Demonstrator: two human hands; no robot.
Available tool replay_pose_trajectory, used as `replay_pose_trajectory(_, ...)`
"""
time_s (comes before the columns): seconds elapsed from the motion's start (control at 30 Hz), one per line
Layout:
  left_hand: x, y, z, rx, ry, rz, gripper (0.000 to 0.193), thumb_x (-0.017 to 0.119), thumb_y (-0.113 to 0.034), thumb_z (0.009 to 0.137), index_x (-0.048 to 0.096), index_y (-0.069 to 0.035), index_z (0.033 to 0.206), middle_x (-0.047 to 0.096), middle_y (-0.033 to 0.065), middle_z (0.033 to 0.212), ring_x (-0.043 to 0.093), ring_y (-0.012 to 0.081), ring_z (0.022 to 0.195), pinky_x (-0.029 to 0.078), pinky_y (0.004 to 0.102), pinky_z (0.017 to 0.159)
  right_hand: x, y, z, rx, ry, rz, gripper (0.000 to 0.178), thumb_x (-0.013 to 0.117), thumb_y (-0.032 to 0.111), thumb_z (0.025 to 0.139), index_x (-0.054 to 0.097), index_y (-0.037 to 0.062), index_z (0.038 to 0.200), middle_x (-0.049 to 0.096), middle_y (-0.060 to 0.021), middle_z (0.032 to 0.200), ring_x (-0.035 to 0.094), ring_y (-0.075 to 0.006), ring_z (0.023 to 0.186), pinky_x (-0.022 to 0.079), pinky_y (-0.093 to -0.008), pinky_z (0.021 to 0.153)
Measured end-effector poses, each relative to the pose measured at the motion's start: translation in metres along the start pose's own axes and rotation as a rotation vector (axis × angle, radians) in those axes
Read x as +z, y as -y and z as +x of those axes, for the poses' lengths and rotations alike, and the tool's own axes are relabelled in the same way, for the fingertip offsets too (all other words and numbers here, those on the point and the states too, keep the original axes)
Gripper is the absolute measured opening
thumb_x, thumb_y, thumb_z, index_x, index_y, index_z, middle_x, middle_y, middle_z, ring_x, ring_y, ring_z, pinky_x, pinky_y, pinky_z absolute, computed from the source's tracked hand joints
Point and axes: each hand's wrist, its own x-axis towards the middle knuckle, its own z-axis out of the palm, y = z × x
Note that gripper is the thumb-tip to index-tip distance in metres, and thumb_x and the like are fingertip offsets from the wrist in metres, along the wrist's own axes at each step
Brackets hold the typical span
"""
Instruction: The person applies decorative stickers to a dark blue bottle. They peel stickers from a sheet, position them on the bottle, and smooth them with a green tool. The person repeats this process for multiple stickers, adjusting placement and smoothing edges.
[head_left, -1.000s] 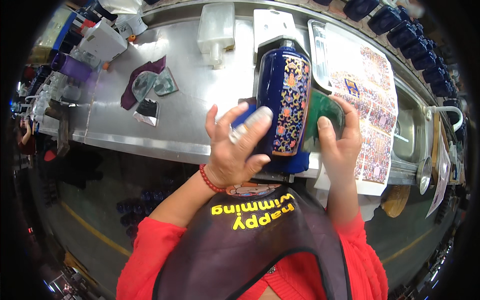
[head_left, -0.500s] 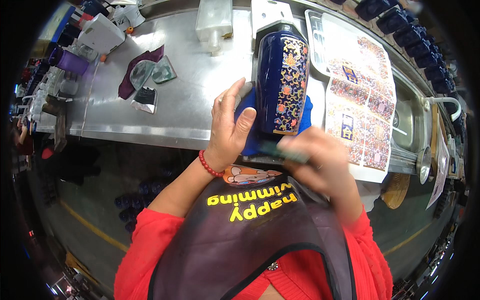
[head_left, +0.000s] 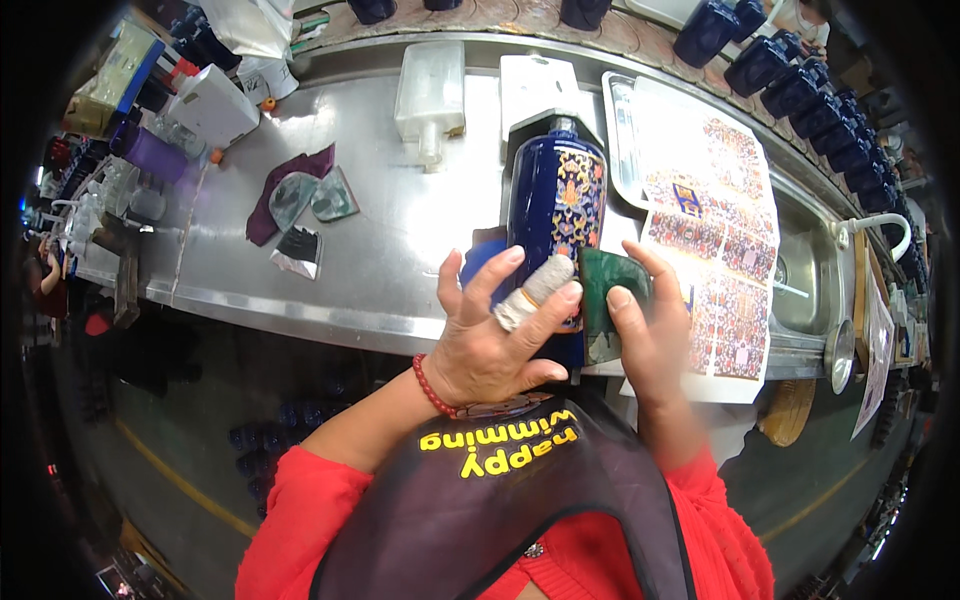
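Note:
A dark blue bottle (head_left: 533,200) lies with its neck pointing away from me, and a colourful floral decal (head_left: 578,190) runs along its right side. Across its near end reaches my left hand (head_left: 490,345), fingers spread; one finger wears a grey-white wrapping (head_left: 536,292). A thin, flat green scraper (head_left: 612,278) is pinched between the thumb and fingers of my right hand (head_left: 655,335). Its left edge lies close against the decal side of the bottle; whether it touches is unclear. Blue cloth (head_left: 484,268) shows beside the bottle, partly behind my left fingers.
Printed decal sheets (head_left: 715,220) lie on a metal tray (head_left: 622,140) to the right, before a sink (head_left: 812,275). A clear bottle-shaped block (head_left: 430,95) stands farther back. At left are green pads (head_left: 335,195) on purple cloth (head_left: 268,205). Blue bottles (head_left: 785,95) line the far shelf.
My left hand has moved from the bottle's left side over its near end, fingers spreading. My right hand has risen to the decal side, turning the scraper upright. The view has shifted slightly.

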Motion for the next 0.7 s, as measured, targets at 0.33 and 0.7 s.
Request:
replay_pose_trajectory(0.33,-0.011,0.009,0.069,0.001,0.067,0.081,0.076,0.044,-0.068,0.094,0.059,-0.010,0.140,0.072,0.0072,0.119,0.034,0.0338,0.143,0.001,0.0727,0.113,-0.005,-0.013,0.006,0.076,-0.019,0.025,0.044,0.063,0.014,0.096,0.054,-0.0051,0.135,0.063,-0.0149,0.121,0.062,-0.0194,0.106,0.049,-0.0318,0.094)
replay_pose_trajectory(0.7,-0.005,0.035,0.098,-0.047,0.023,0.051,0.066,0.035,-0.061,0.104,0.058,-0.014,0.144,0.074,0.0048,0.084,0.045,0.0305,0.135,0.000,0.0633,0.118,-0.010,-0.012,0.016,0.098,-0.058,0.085,0.043,0.063,0.011,0.096,0.054,-0.0040,0.135,0.065,-0.0115,0.116,0.062,-0.0158,0.103,0.049,-0.0296,0.093)
